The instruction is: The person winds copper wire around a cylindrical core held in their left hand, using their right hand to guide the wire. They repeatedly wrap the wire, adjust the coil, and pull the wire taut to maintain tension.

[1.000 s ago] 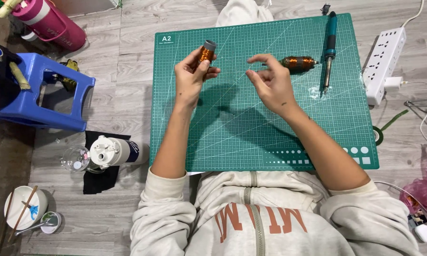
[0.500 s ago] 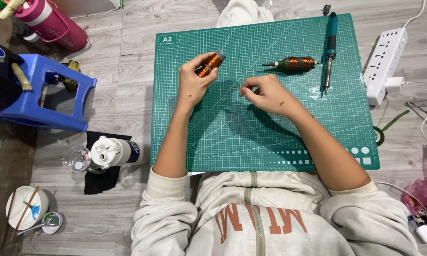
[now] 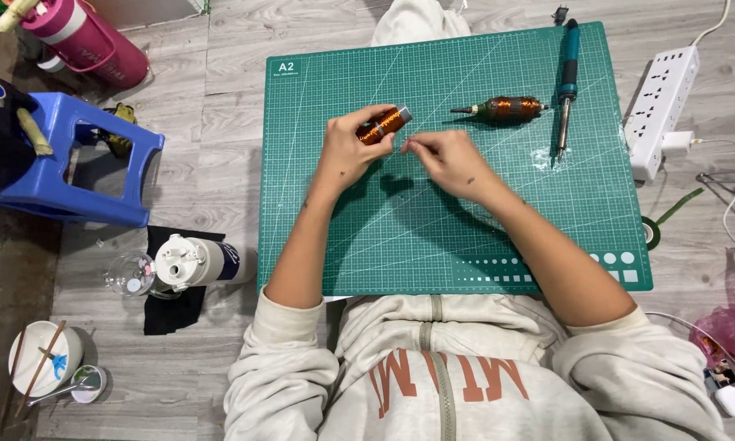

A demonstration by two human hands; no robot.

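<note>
The left hand (image 3: 353, 151) is gripping a small spool of copper wire (image 3: 381, 125), with the fingers curled around it and the spool tilted, its grey end cap pointing up and to the right. The spool is being held just above the upper middle of the green cutting mat (image 3: 400, 237), which is lying on the grey plank floor (image 3: 212, 82).

The right hand (image 3: 449, 159) is hovering just beside the spool, its thumb and forefinger pinched together near the spool's lower end. Whether a strand of wire is sitting in that pinch cannot be told; it is too fine to see. The remaining fingers are loosely curled.

A motor armature (image 3: 502, 108) with copper windings is lying on the mat, near the right hand and apart from it. A soldering iron (image 3: 567, 82) with a teal handle is lying just beside the armature, tip pointing toward the person.

A white power strip (image 3: 663, 102) is lying off the mat's right edge. To the left of the mat, a blue plastic stool (image 3: 65, 167) is standing on the floor, a pink bottle (image 3: 82, 41) is lying above it, and a white bottle (image 3: 198, 261) is lying on a black cloth (image 3: 171, 306).
</note>
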